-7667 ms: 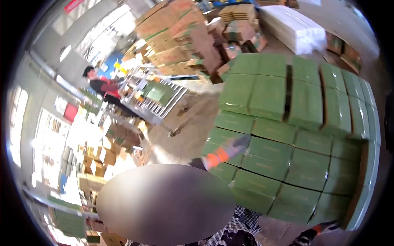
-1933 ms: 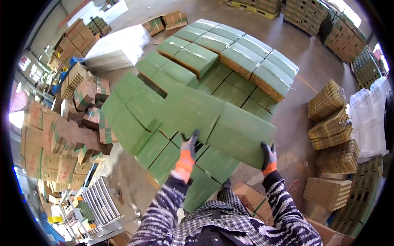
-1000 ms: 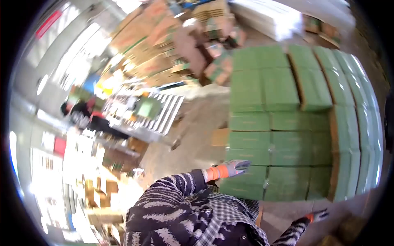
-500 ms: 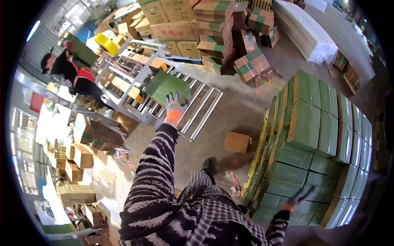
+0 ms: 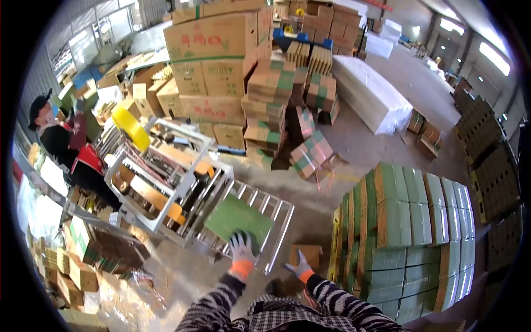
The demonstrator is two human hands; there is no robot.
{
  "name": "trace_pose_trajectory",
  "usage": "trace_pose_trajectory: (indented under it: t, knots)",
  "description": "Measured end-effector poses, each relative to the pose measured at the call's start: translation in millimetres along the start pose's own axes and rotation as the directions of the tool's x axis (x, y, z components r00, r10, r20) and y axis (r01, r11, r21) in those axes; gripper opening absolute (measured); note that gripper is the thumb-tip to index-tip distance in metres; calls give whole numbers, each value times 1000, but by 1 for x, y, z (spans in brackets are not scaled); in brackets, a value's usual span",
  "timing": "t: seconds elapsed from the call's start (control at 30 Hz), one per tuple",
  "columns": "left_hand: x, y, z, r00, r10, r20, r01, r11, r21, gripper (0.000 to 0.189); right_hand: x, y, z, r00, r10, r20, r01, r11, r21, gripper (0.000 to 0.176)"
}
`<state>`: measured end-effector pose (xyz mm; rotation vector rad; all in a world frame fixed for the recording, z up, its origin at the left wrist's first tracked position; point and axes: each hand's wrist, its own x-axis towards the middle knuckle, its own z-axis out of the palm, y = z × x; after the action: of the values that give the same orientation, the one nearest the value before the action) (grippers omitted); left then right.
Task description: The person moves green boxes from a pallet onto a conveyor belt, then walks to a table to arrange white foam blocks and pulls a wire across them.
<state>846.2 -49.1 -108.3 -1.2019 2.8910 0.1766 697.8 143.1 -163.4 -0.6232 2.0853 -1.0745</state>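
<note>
A green carton (image 5: 239,220) lies on the roller conveyor (image 5: 281,232), toward its outer end. My left hand (image 5: 242,252), in a grey glove with dark fingertips and an orange cuff, has its fingers spread at the carton's near edge. Right of the conveyor my right hand (image 5: 302,268) is in the air, gloved the same way, fingers apart and nothing in it. Below it on the floor lies a brown cardboard piece (image 5: 307,254).
Green cartons (image 5: 394,221) are stacked on a pallet at the right. A taping machine with yellow tape (image 5: 131,129) adjoins the conveyor. A co-worker (image 5: 66,145) stands at the left. Cardboard bundles (image 5: 269,88) and a plastic-wrapped stack (image 5: 370,94) stand behind.
The view has tilted up. My right hand has come from beside the stacked cartons toward the conveyor. The green carton lies nearer the conveyor's outer end, my left hand still at it.
</note>
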Motion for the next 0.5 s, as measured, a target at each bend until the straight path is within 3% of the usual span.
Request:
trace_pose_trajectory:
  t: [0.07,0.1,0.13,0.2,0.23,0.27,0.3,0.33,0.37,0.4,0.47,0.5]
  knots:
    - [-29,23,3,986,133,99,-145,982,124,91,18,27,32,978,195,70,-206,956,208,89]
    - [-42,33,-6,972,200,125,-200,980,-11,89,28,40,37,982,181,61,-190,958,217,89]
    - [-53,39,-8,952,269,146,-249,958,-145,87,36,54,34,929,165,331,-165,986,-26,83]
    - [-64,39,21,918,395,45,-359,873,-330,83,48,94,36,806,190,560,-56,967,-247,78]
    - [-65,35,22,916,400,36,-369,873,-318,83,50,114,41,927,-39,373,26,999,40,71]
    - [-67,31,21,915,402,15,-357,830,-428,80,48,110,40,972,-210,107,170,939,299,65]
    - [-68,27,20,916,402,-6,-343,774,-533,78,49,107,35,971,-219,96,181,935,306,65]
    - [-67,21,22,913,407,-17,-355,775,-523,78,49,105,27,1000,-6,30,-9,875,485,62]
    - [-67,11,23,958,285,-21,-240,762,-601,75,42,90,16,976,216,13,-172,738,653,59]
    - [-66,0,21,987,159,-10,-124,727,-675,73,33,63,0,972,232,-36,-136,680,720,62]
    - [-67,-17,14,993,84,-78,-114,794,-597,70,22,36,-29,964,227,-141,-80,746,661,75]
    - [-67,-27,13,998,-11,-63,-30,791,-612,69,16,25,-44,963,227,-146,-73,740,669,75]
